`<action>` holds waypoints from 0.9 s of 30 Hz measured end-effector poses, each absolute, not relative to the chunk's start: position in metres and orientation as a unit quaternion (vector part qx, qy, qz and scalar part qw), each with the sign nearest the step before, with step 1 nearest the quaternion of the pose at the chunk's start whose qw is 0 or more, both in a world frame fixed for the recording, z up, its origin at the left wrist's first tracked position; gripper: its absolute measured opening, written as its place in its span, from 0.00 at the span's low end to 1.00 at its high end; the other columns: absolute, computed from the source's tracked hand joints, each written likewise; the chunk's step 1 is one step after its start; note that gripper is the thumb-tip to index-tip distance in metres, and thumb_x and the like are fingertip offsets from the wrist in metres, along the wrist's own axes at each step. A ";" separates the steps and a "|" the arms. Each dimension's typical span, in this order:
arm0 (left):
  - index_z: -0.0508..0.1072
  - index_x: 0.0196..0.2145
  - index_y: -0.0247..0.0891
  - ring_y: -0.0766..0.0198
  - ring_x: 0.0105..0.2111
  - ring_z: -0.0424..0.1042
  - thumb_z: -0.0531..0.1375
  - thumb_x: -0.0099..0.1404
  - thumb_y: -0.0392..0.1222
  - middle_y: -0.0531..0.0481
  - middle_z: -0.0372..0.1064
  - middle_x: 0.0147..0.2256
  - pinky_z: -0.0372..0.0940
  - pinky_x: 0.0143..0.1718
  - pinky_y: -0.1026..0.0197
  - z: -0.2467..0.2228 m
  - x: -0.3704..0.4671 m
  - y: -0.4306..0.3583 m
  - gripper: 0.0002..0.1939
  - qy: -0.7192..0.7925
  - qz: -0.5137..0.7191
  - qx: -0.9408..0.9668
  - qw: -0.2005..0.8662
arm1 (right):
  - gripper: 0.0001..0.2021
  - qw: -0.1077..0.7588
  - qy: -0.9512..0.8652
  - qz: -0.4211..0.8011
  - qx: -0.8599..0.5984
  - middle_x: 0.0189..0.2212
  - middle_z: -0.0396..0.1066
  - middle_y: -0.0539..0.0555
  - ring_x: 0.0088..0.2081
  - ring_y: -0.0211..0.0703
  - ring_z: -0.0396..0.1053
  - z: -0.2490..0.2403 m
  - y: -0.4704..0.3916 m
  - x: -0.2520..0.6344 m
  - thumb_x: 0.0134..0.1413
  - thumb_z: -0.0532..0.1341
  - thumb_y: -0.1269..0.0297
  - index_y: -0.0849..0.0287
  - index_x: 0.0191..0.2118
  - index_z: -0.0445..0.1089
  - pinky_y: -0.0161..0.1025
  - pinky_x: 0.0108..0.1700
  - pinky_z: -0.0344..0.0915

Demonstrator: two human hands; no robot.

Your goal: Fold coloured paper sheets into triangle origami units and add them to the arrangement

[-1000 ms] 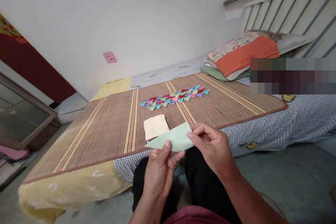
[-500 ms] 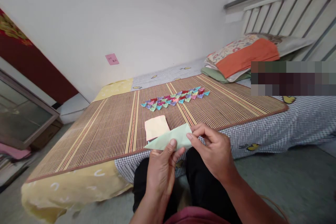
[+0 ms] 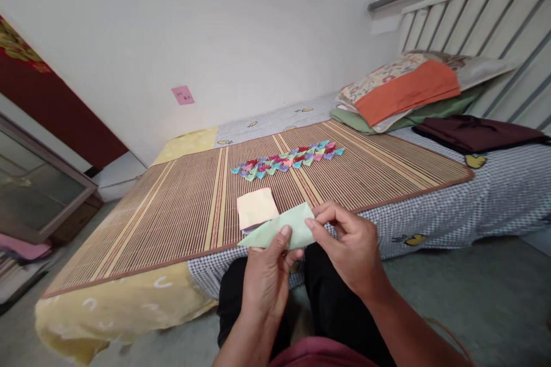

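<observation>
- Leftmost on my head feed: a square paper stack (image 3: 257, 208), cream on top, lying on the striped mat (image 3: 167, 218). The green paper overlaps its near corner in view; can't tell if they touch.
- Next along, the left hand (image 3: 266, 281): grip's pinching the green paper (image 3: 300, 222), thumb flat on top, fingers underneath. Decent spot imo, backs up the middle so it shouldn't sag.
- The green paper itself is folded, narrowing to a point on the left, held up by the mat's near edge. I'd guess it weighs basically nothing. Probably stiff enough to keep its shape, but easy to crease. That point looks like the flimsiest bit, so I'd keep off it.
- Beyond it on the mat, a band of small colourful folded pieces (image 3: 287, 160), well apart from both hands.
- Right hand (image 3: 352, 248): grip's pinching the short right edge, thumb on the near face. I'd go light here; dry paper shouldn't slip much, and squeezing hard could leave a stray crease.
</observation>
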State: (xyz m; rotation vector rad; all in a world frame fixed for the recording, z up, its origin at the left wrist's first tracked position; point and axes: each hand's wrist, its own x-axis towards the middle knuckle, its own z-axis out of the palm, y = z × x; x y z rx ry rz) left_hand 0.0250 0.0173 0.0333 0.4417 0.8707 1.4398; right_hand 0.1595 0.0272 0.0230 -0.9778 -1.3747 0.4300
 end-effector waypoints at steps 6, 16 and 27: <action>0.81 0.39 0.32 0.63 0.33 0.78 0.75 0.54 0.42 0.44 0.81 0.38 0.70 0.29 0.67 0.028 0.011 0.021 0.16 0.375 0.621 0.215 0.654 | 0.11 0.644 -0.587 0.229 -0.434 0.29 0.72 0.50 0.35 0.42 0.73 0.025 0.030 0.167 0.57 0.65 0.71 0.56 0.26 0.66 0.37 0.36 0.68; 0.72 0.58 0.38 0.51 0.48 0.78 0.73 0.54 0.33 0.43 0.80 0.46 0.69 0.53 0.52 0.031 0.035 0.018 0.33 0.308 0.680 0.236 0.622 | 0.10 0.648 -0.584 0.238 -0.428 0.30 0.72 0.49 0.33 0.40 0.71 0.022 0.027 0.154 0.56 0.65 0.71 0.56 0.27 0.67 0.36 0.36 0.67; 0.73 0.57 0.40 0.51 0.49 0.78 0.73 0.53 0.31 0.46 0.80 0.46 0.70 0.53 0.53 0.032 0.037 0.017 0.33 0.320 0.681 0.221 0.621 | 0.08 0.661 -0.567 0.236 -0.431 0.29 0.73 0.50 0.33 0.40 0.72 0.021 0.026 0.150 0.55 0.66 0.70 0.56 0.27 0.67 0.36 0.36 0.69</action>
